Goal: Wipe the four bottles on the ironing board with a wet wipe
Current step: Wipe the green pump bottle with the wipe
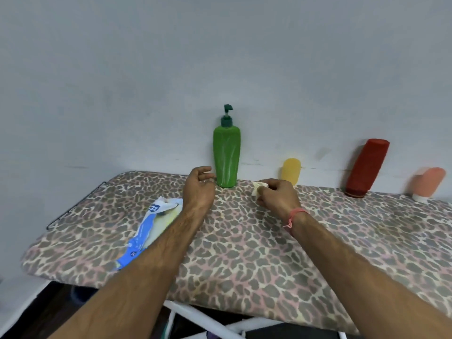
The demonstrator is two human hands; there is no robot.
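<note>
Four bottles line the board's [244, 241] far edge at the wall: green [226, 157], yellow [291, 171], red [365, 167], peach [428, 183], leaving the near cover bare. The wipe pack [149, 228] lies near left, contents unseen. The left hand [198, 188] hangs loose just beside the green bottle; the right hand [277, 195] pinches the wipe [258, 186].

Soft, even, dim light with no glare. My view bends at the edges, curving the ironing board [244, 241]; the peach bottle [428, 183] at far right looks blurred.

You're facing a plain grey-blue wall [146, 69], evenly lit. Dark floor [49, 314] below, w/ white frame legs [195, 319] bottom centre
</note>
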